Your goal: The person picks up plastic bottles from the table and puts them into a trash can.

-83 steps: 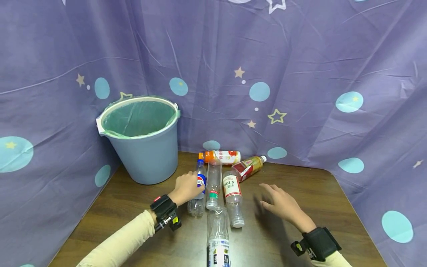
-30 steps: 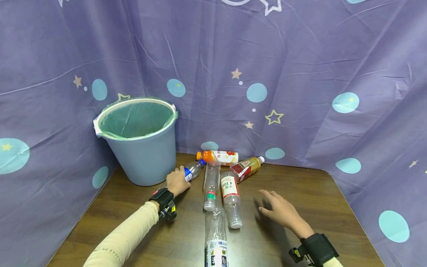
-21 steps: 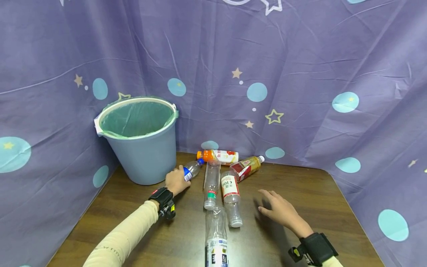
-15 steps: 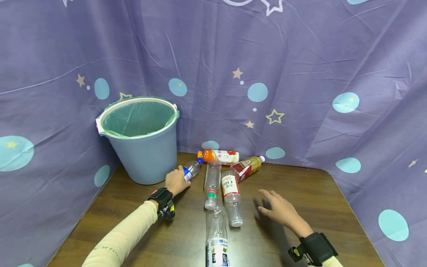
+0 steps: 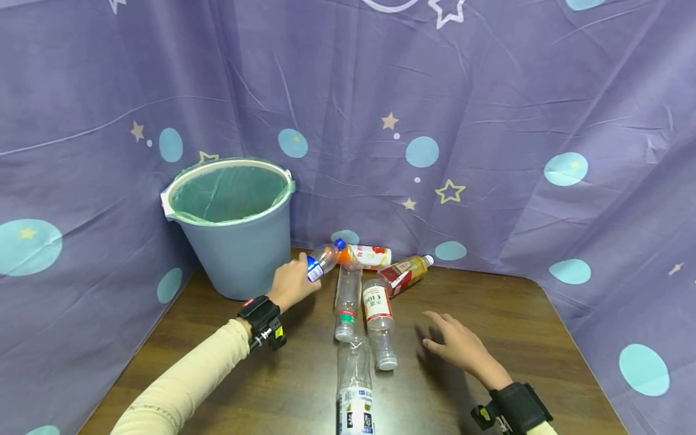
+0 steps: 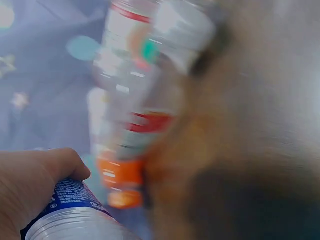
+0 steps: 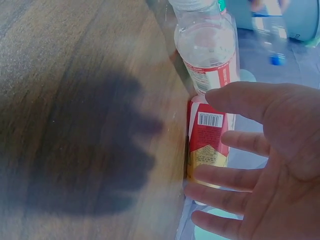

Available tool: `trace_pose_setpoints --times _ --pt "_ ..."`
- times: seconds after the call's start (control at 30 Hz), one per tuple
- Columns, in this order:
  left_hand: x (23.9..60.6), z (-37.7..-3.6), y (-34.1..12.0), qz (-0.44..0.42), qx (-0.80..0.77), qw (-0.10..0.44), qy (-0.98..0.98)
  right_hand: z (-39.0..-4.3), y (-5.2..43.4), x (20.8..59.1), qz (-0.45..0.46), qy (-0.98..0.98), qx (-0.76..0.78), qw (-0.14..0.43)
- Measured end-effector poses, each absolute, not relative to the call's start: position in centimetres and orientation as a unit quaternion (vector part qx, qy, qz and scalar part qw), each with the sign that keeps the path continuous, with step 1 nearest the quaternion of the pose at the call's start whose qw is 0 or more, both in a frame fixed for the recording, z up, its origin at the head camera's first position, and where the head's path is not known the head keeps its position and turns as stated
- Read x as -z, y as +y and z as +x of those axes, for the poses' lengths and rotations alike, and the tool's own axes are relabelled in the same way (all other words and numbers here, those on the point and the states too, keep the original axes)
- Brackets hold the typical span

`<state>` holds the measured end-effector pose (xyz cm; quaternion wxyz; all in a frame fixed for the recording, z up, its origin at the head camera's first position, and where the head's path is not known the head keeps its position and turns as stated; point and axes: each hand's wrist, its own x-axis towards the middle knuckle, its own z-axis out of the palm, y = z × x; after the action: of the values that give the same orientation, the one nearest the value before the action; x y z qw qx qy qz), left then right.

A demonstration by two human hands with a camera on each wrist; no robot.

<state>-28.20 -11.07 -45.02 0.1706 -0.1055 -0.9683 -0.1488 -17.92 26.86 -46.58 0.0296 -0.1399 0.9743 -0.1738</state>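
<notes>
Green-lined bucket (image 5: pixel 234 241) holds nothing visible; left hand (image 5: pixel 290 285) grips blue-capped bottle (image 5: pixel 324 261).

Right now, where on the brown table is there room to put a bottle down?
The wooden table is bare on its right side, between the open right hand and the purple curtain, and at the front left beside the cream sleeve. The middle is crowded with plastic bottles lying down.

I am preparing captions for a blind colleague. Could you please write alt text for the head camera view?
A person's left hand holds a blue-capped clear bottle lifted off a wooden table, beside a blue bucket lined with a green bag. The right hand hovers open near five more plastic bottles lying on the table, before a purple star-patterned curtain.
</notes>
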Motion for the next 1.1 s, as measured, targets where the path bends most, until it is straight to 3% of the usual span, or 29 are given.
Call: trace_pose_setpoints --times 0.17,0.53,0.87,1.1 --pt "40.2 -27.3 -9.7 -0.140 0.159 0.224 -0.951 -18.0 27.0 46.8 -0.142 0.974 0.174 0.030" --pt "29.0 -26.7 -8.3 -0.161 0.193 0.278 -0.927 -18.2 26.9 47.5 -0.140 0.974 0.175 0.027" --pt "20.1 -27.5 -10.4 -0.138 0.227 0.315 -0.911 -18.2 27.2 47.4 -0.145 0.973 0.177 0.022" --pt "16.2 -28.8 -12.9 -0.101 0.272 0.338 -0.896 -18.3 27.5 47.3 -0.146 0.973 0.180 0.021"
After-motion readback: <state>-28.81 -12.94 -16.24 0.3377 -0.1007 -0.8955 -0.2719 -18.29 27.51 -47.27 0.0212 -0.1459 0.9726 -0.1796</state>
